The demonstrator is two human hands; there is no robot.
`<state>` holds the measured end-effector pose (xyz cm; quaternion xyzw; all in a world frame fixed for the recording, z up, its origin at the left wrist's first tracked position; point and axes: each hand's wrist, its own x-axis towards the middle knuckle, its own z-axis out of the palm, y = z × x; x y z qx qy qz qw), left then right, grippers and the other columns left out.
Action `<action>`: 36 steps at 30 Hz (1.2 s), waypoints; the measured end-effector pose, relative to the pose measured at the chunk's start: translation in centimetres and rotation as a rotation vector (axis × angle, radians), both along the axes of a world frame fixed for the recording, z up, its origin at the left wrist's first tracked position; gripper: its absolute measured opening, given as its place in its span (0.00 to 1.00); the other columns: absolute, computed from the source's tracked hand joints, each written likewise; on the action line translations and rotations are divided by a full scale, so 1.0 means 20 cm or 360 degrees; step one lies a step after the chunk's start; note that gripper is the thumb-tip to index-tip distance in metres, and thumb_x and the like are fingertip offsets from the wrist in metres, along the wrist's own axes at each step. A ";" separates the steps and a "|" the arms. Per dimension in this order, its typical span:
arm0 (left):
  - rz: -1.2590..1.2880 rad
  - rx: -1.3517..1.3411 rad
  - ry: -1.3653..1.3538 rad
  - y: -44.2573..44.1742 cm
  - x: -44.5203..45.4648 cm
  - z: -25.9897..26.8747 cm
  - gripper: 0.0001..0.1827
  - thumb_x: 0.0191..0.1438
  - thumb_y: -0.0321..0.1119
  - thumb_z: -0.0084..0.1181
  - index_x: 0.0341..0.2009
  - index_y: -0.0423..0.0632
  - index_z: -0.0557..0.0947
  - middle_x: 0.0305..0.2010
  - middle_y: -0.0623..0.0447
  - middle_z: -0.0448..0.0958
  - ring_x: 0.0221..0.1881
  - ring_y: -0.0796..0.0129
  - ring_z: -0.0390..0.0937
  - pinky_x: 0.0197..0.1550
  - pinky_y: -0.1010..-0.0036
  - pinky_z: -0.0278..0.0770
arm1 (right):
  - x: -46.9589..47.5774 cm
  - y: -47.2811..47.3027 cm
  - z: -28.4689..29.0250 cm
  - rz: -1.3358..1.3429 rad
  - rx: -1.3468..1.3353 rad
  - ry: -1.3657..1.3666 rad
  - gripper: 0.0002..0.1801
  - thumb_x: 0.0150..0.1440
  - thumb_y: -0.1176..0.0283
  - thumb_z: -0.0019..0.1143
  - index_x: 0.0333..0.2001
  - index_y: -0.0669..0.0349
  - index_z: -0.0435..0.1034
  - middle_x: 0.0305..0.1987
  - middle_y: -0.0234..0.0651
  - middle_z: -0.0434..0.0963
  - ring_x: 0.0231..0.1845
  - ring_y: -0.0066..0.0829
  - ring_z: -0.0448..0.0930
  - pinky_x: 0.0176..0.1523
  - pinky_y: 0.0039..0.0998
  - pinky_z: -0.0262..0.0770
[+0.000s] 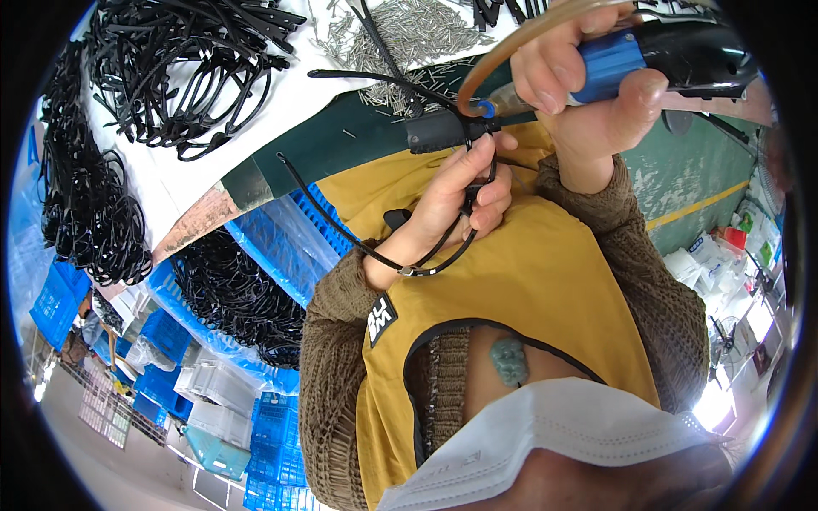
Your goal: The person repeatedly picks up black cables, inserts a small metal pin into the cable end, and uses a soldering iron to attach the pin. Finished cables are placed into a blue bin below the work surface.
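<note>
My left hand (463, 191) grips a thin black cord strap (441, 255) with a small metal-coloured clasp. The strap loops over the wrist, and its upper part lies at a black block (438, 132) on the table's edge. My right hand (591, 96) is closed around a blue and black handheld power tool (639, 61), pointing left. An amber tube (486, 61) curves to its clear nozzle (511, 102), which has a blue ring and sits just above the left fingertips. The nozzle's exact contact with the strap is hidden.
A heap of small metal pins or screws (409, 32) lies on the table beyond the block. Bundles of black cord straps (185, 70) cover the table's left. Below its edge, a blue-lined container (192, 313) holds more straps. Blue crates (278, 441) stand lower left; bags (709, 255) lie right.
</note>
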<state>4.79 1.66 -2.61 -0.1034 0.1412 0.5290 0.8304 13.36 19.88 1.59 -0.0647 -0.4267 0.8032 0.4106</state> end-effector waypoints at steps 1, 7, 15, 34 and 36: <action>0.0007 0.0035 -0.0009 0.00 0.00 0.00 0.21 0.74 0.55 0.42 0.57 0.54 0.72 0.22 0.61 0.65 0.14 0.78 0.62 0.16 0.80 0.57 | 0.00 0.02 -0.02 0.0046 0.0029 0.0020 0.34 0.57 0.32 0.58 0.48 0.50 0.66 0.24 0.28 0.65 0.20 0.25 0.67 0.25 0.28 0.62; 0.0018 0.0022 -0.0026 0.01 -0.01 0.01 0.21 0.74 0.53 0.40 0.58 0.51 0.71 0.22 0.60 0.66 0.14 0.76 0.64 0.13 0.80 0.58 | 0.02 0.04 -0.05 0.0033 -0.0135 0.0061 0.34 0.58 0.33 0.59 0.51 0.48 0.67 0.25 0.27 0.66 0.20 0.23 0.67 0.26 0.27 0.62; -0.0011 0.0031 -0.0065 0.02 -0.03 0.02 0.21 0.75 0.53 0.38 0.58 0.52 0.71 0.21 0.61 0.64 0.12 0.78 0.61 0.13 0.80 0.56 | -0.08 0.01 -0.02 0.0115 -0.0054 0.0108 0.28 0.58 0.44 0.67 0.44 0.53 0.63 0.26 0.30 0.68 0.23 0.24 0.68 0.27 0.27 0.65; 0.0606 0.0183 0.0841 -0.06 -0.20 0.12 0.25 0.61 0.33 0.63 0.60 0.36 0.74 0.37 0.51 0.77 0.45 0.65 0.80 0.46 0.72 0.85 | -0.26 0.25 -0.10 0.0094 0.0203 0.0042 0.21 0.69 0.48 0.49 0.46 0.54 0.65 0.27 0.30 0.66 0.19 0.21 0.64 0.20 0.22 0.58; 0.0977 0.0118 0.1211 -0.05 -0.20 0.10 0.15 0.60 0.22 0.60 0.52 0.38 0.76 0.42 0.48 0.77 0.52 0.58 0.80 0.56 0.66 0.82 | -0.25 0.25 -0.09 0.0212 -0.0368 0.0454 0.20 0.70 0.48 0.47 0.44 0.54 0.64 0.26 0.29 0.65 0.18 0.20 0.63 0.20 0.22 0.58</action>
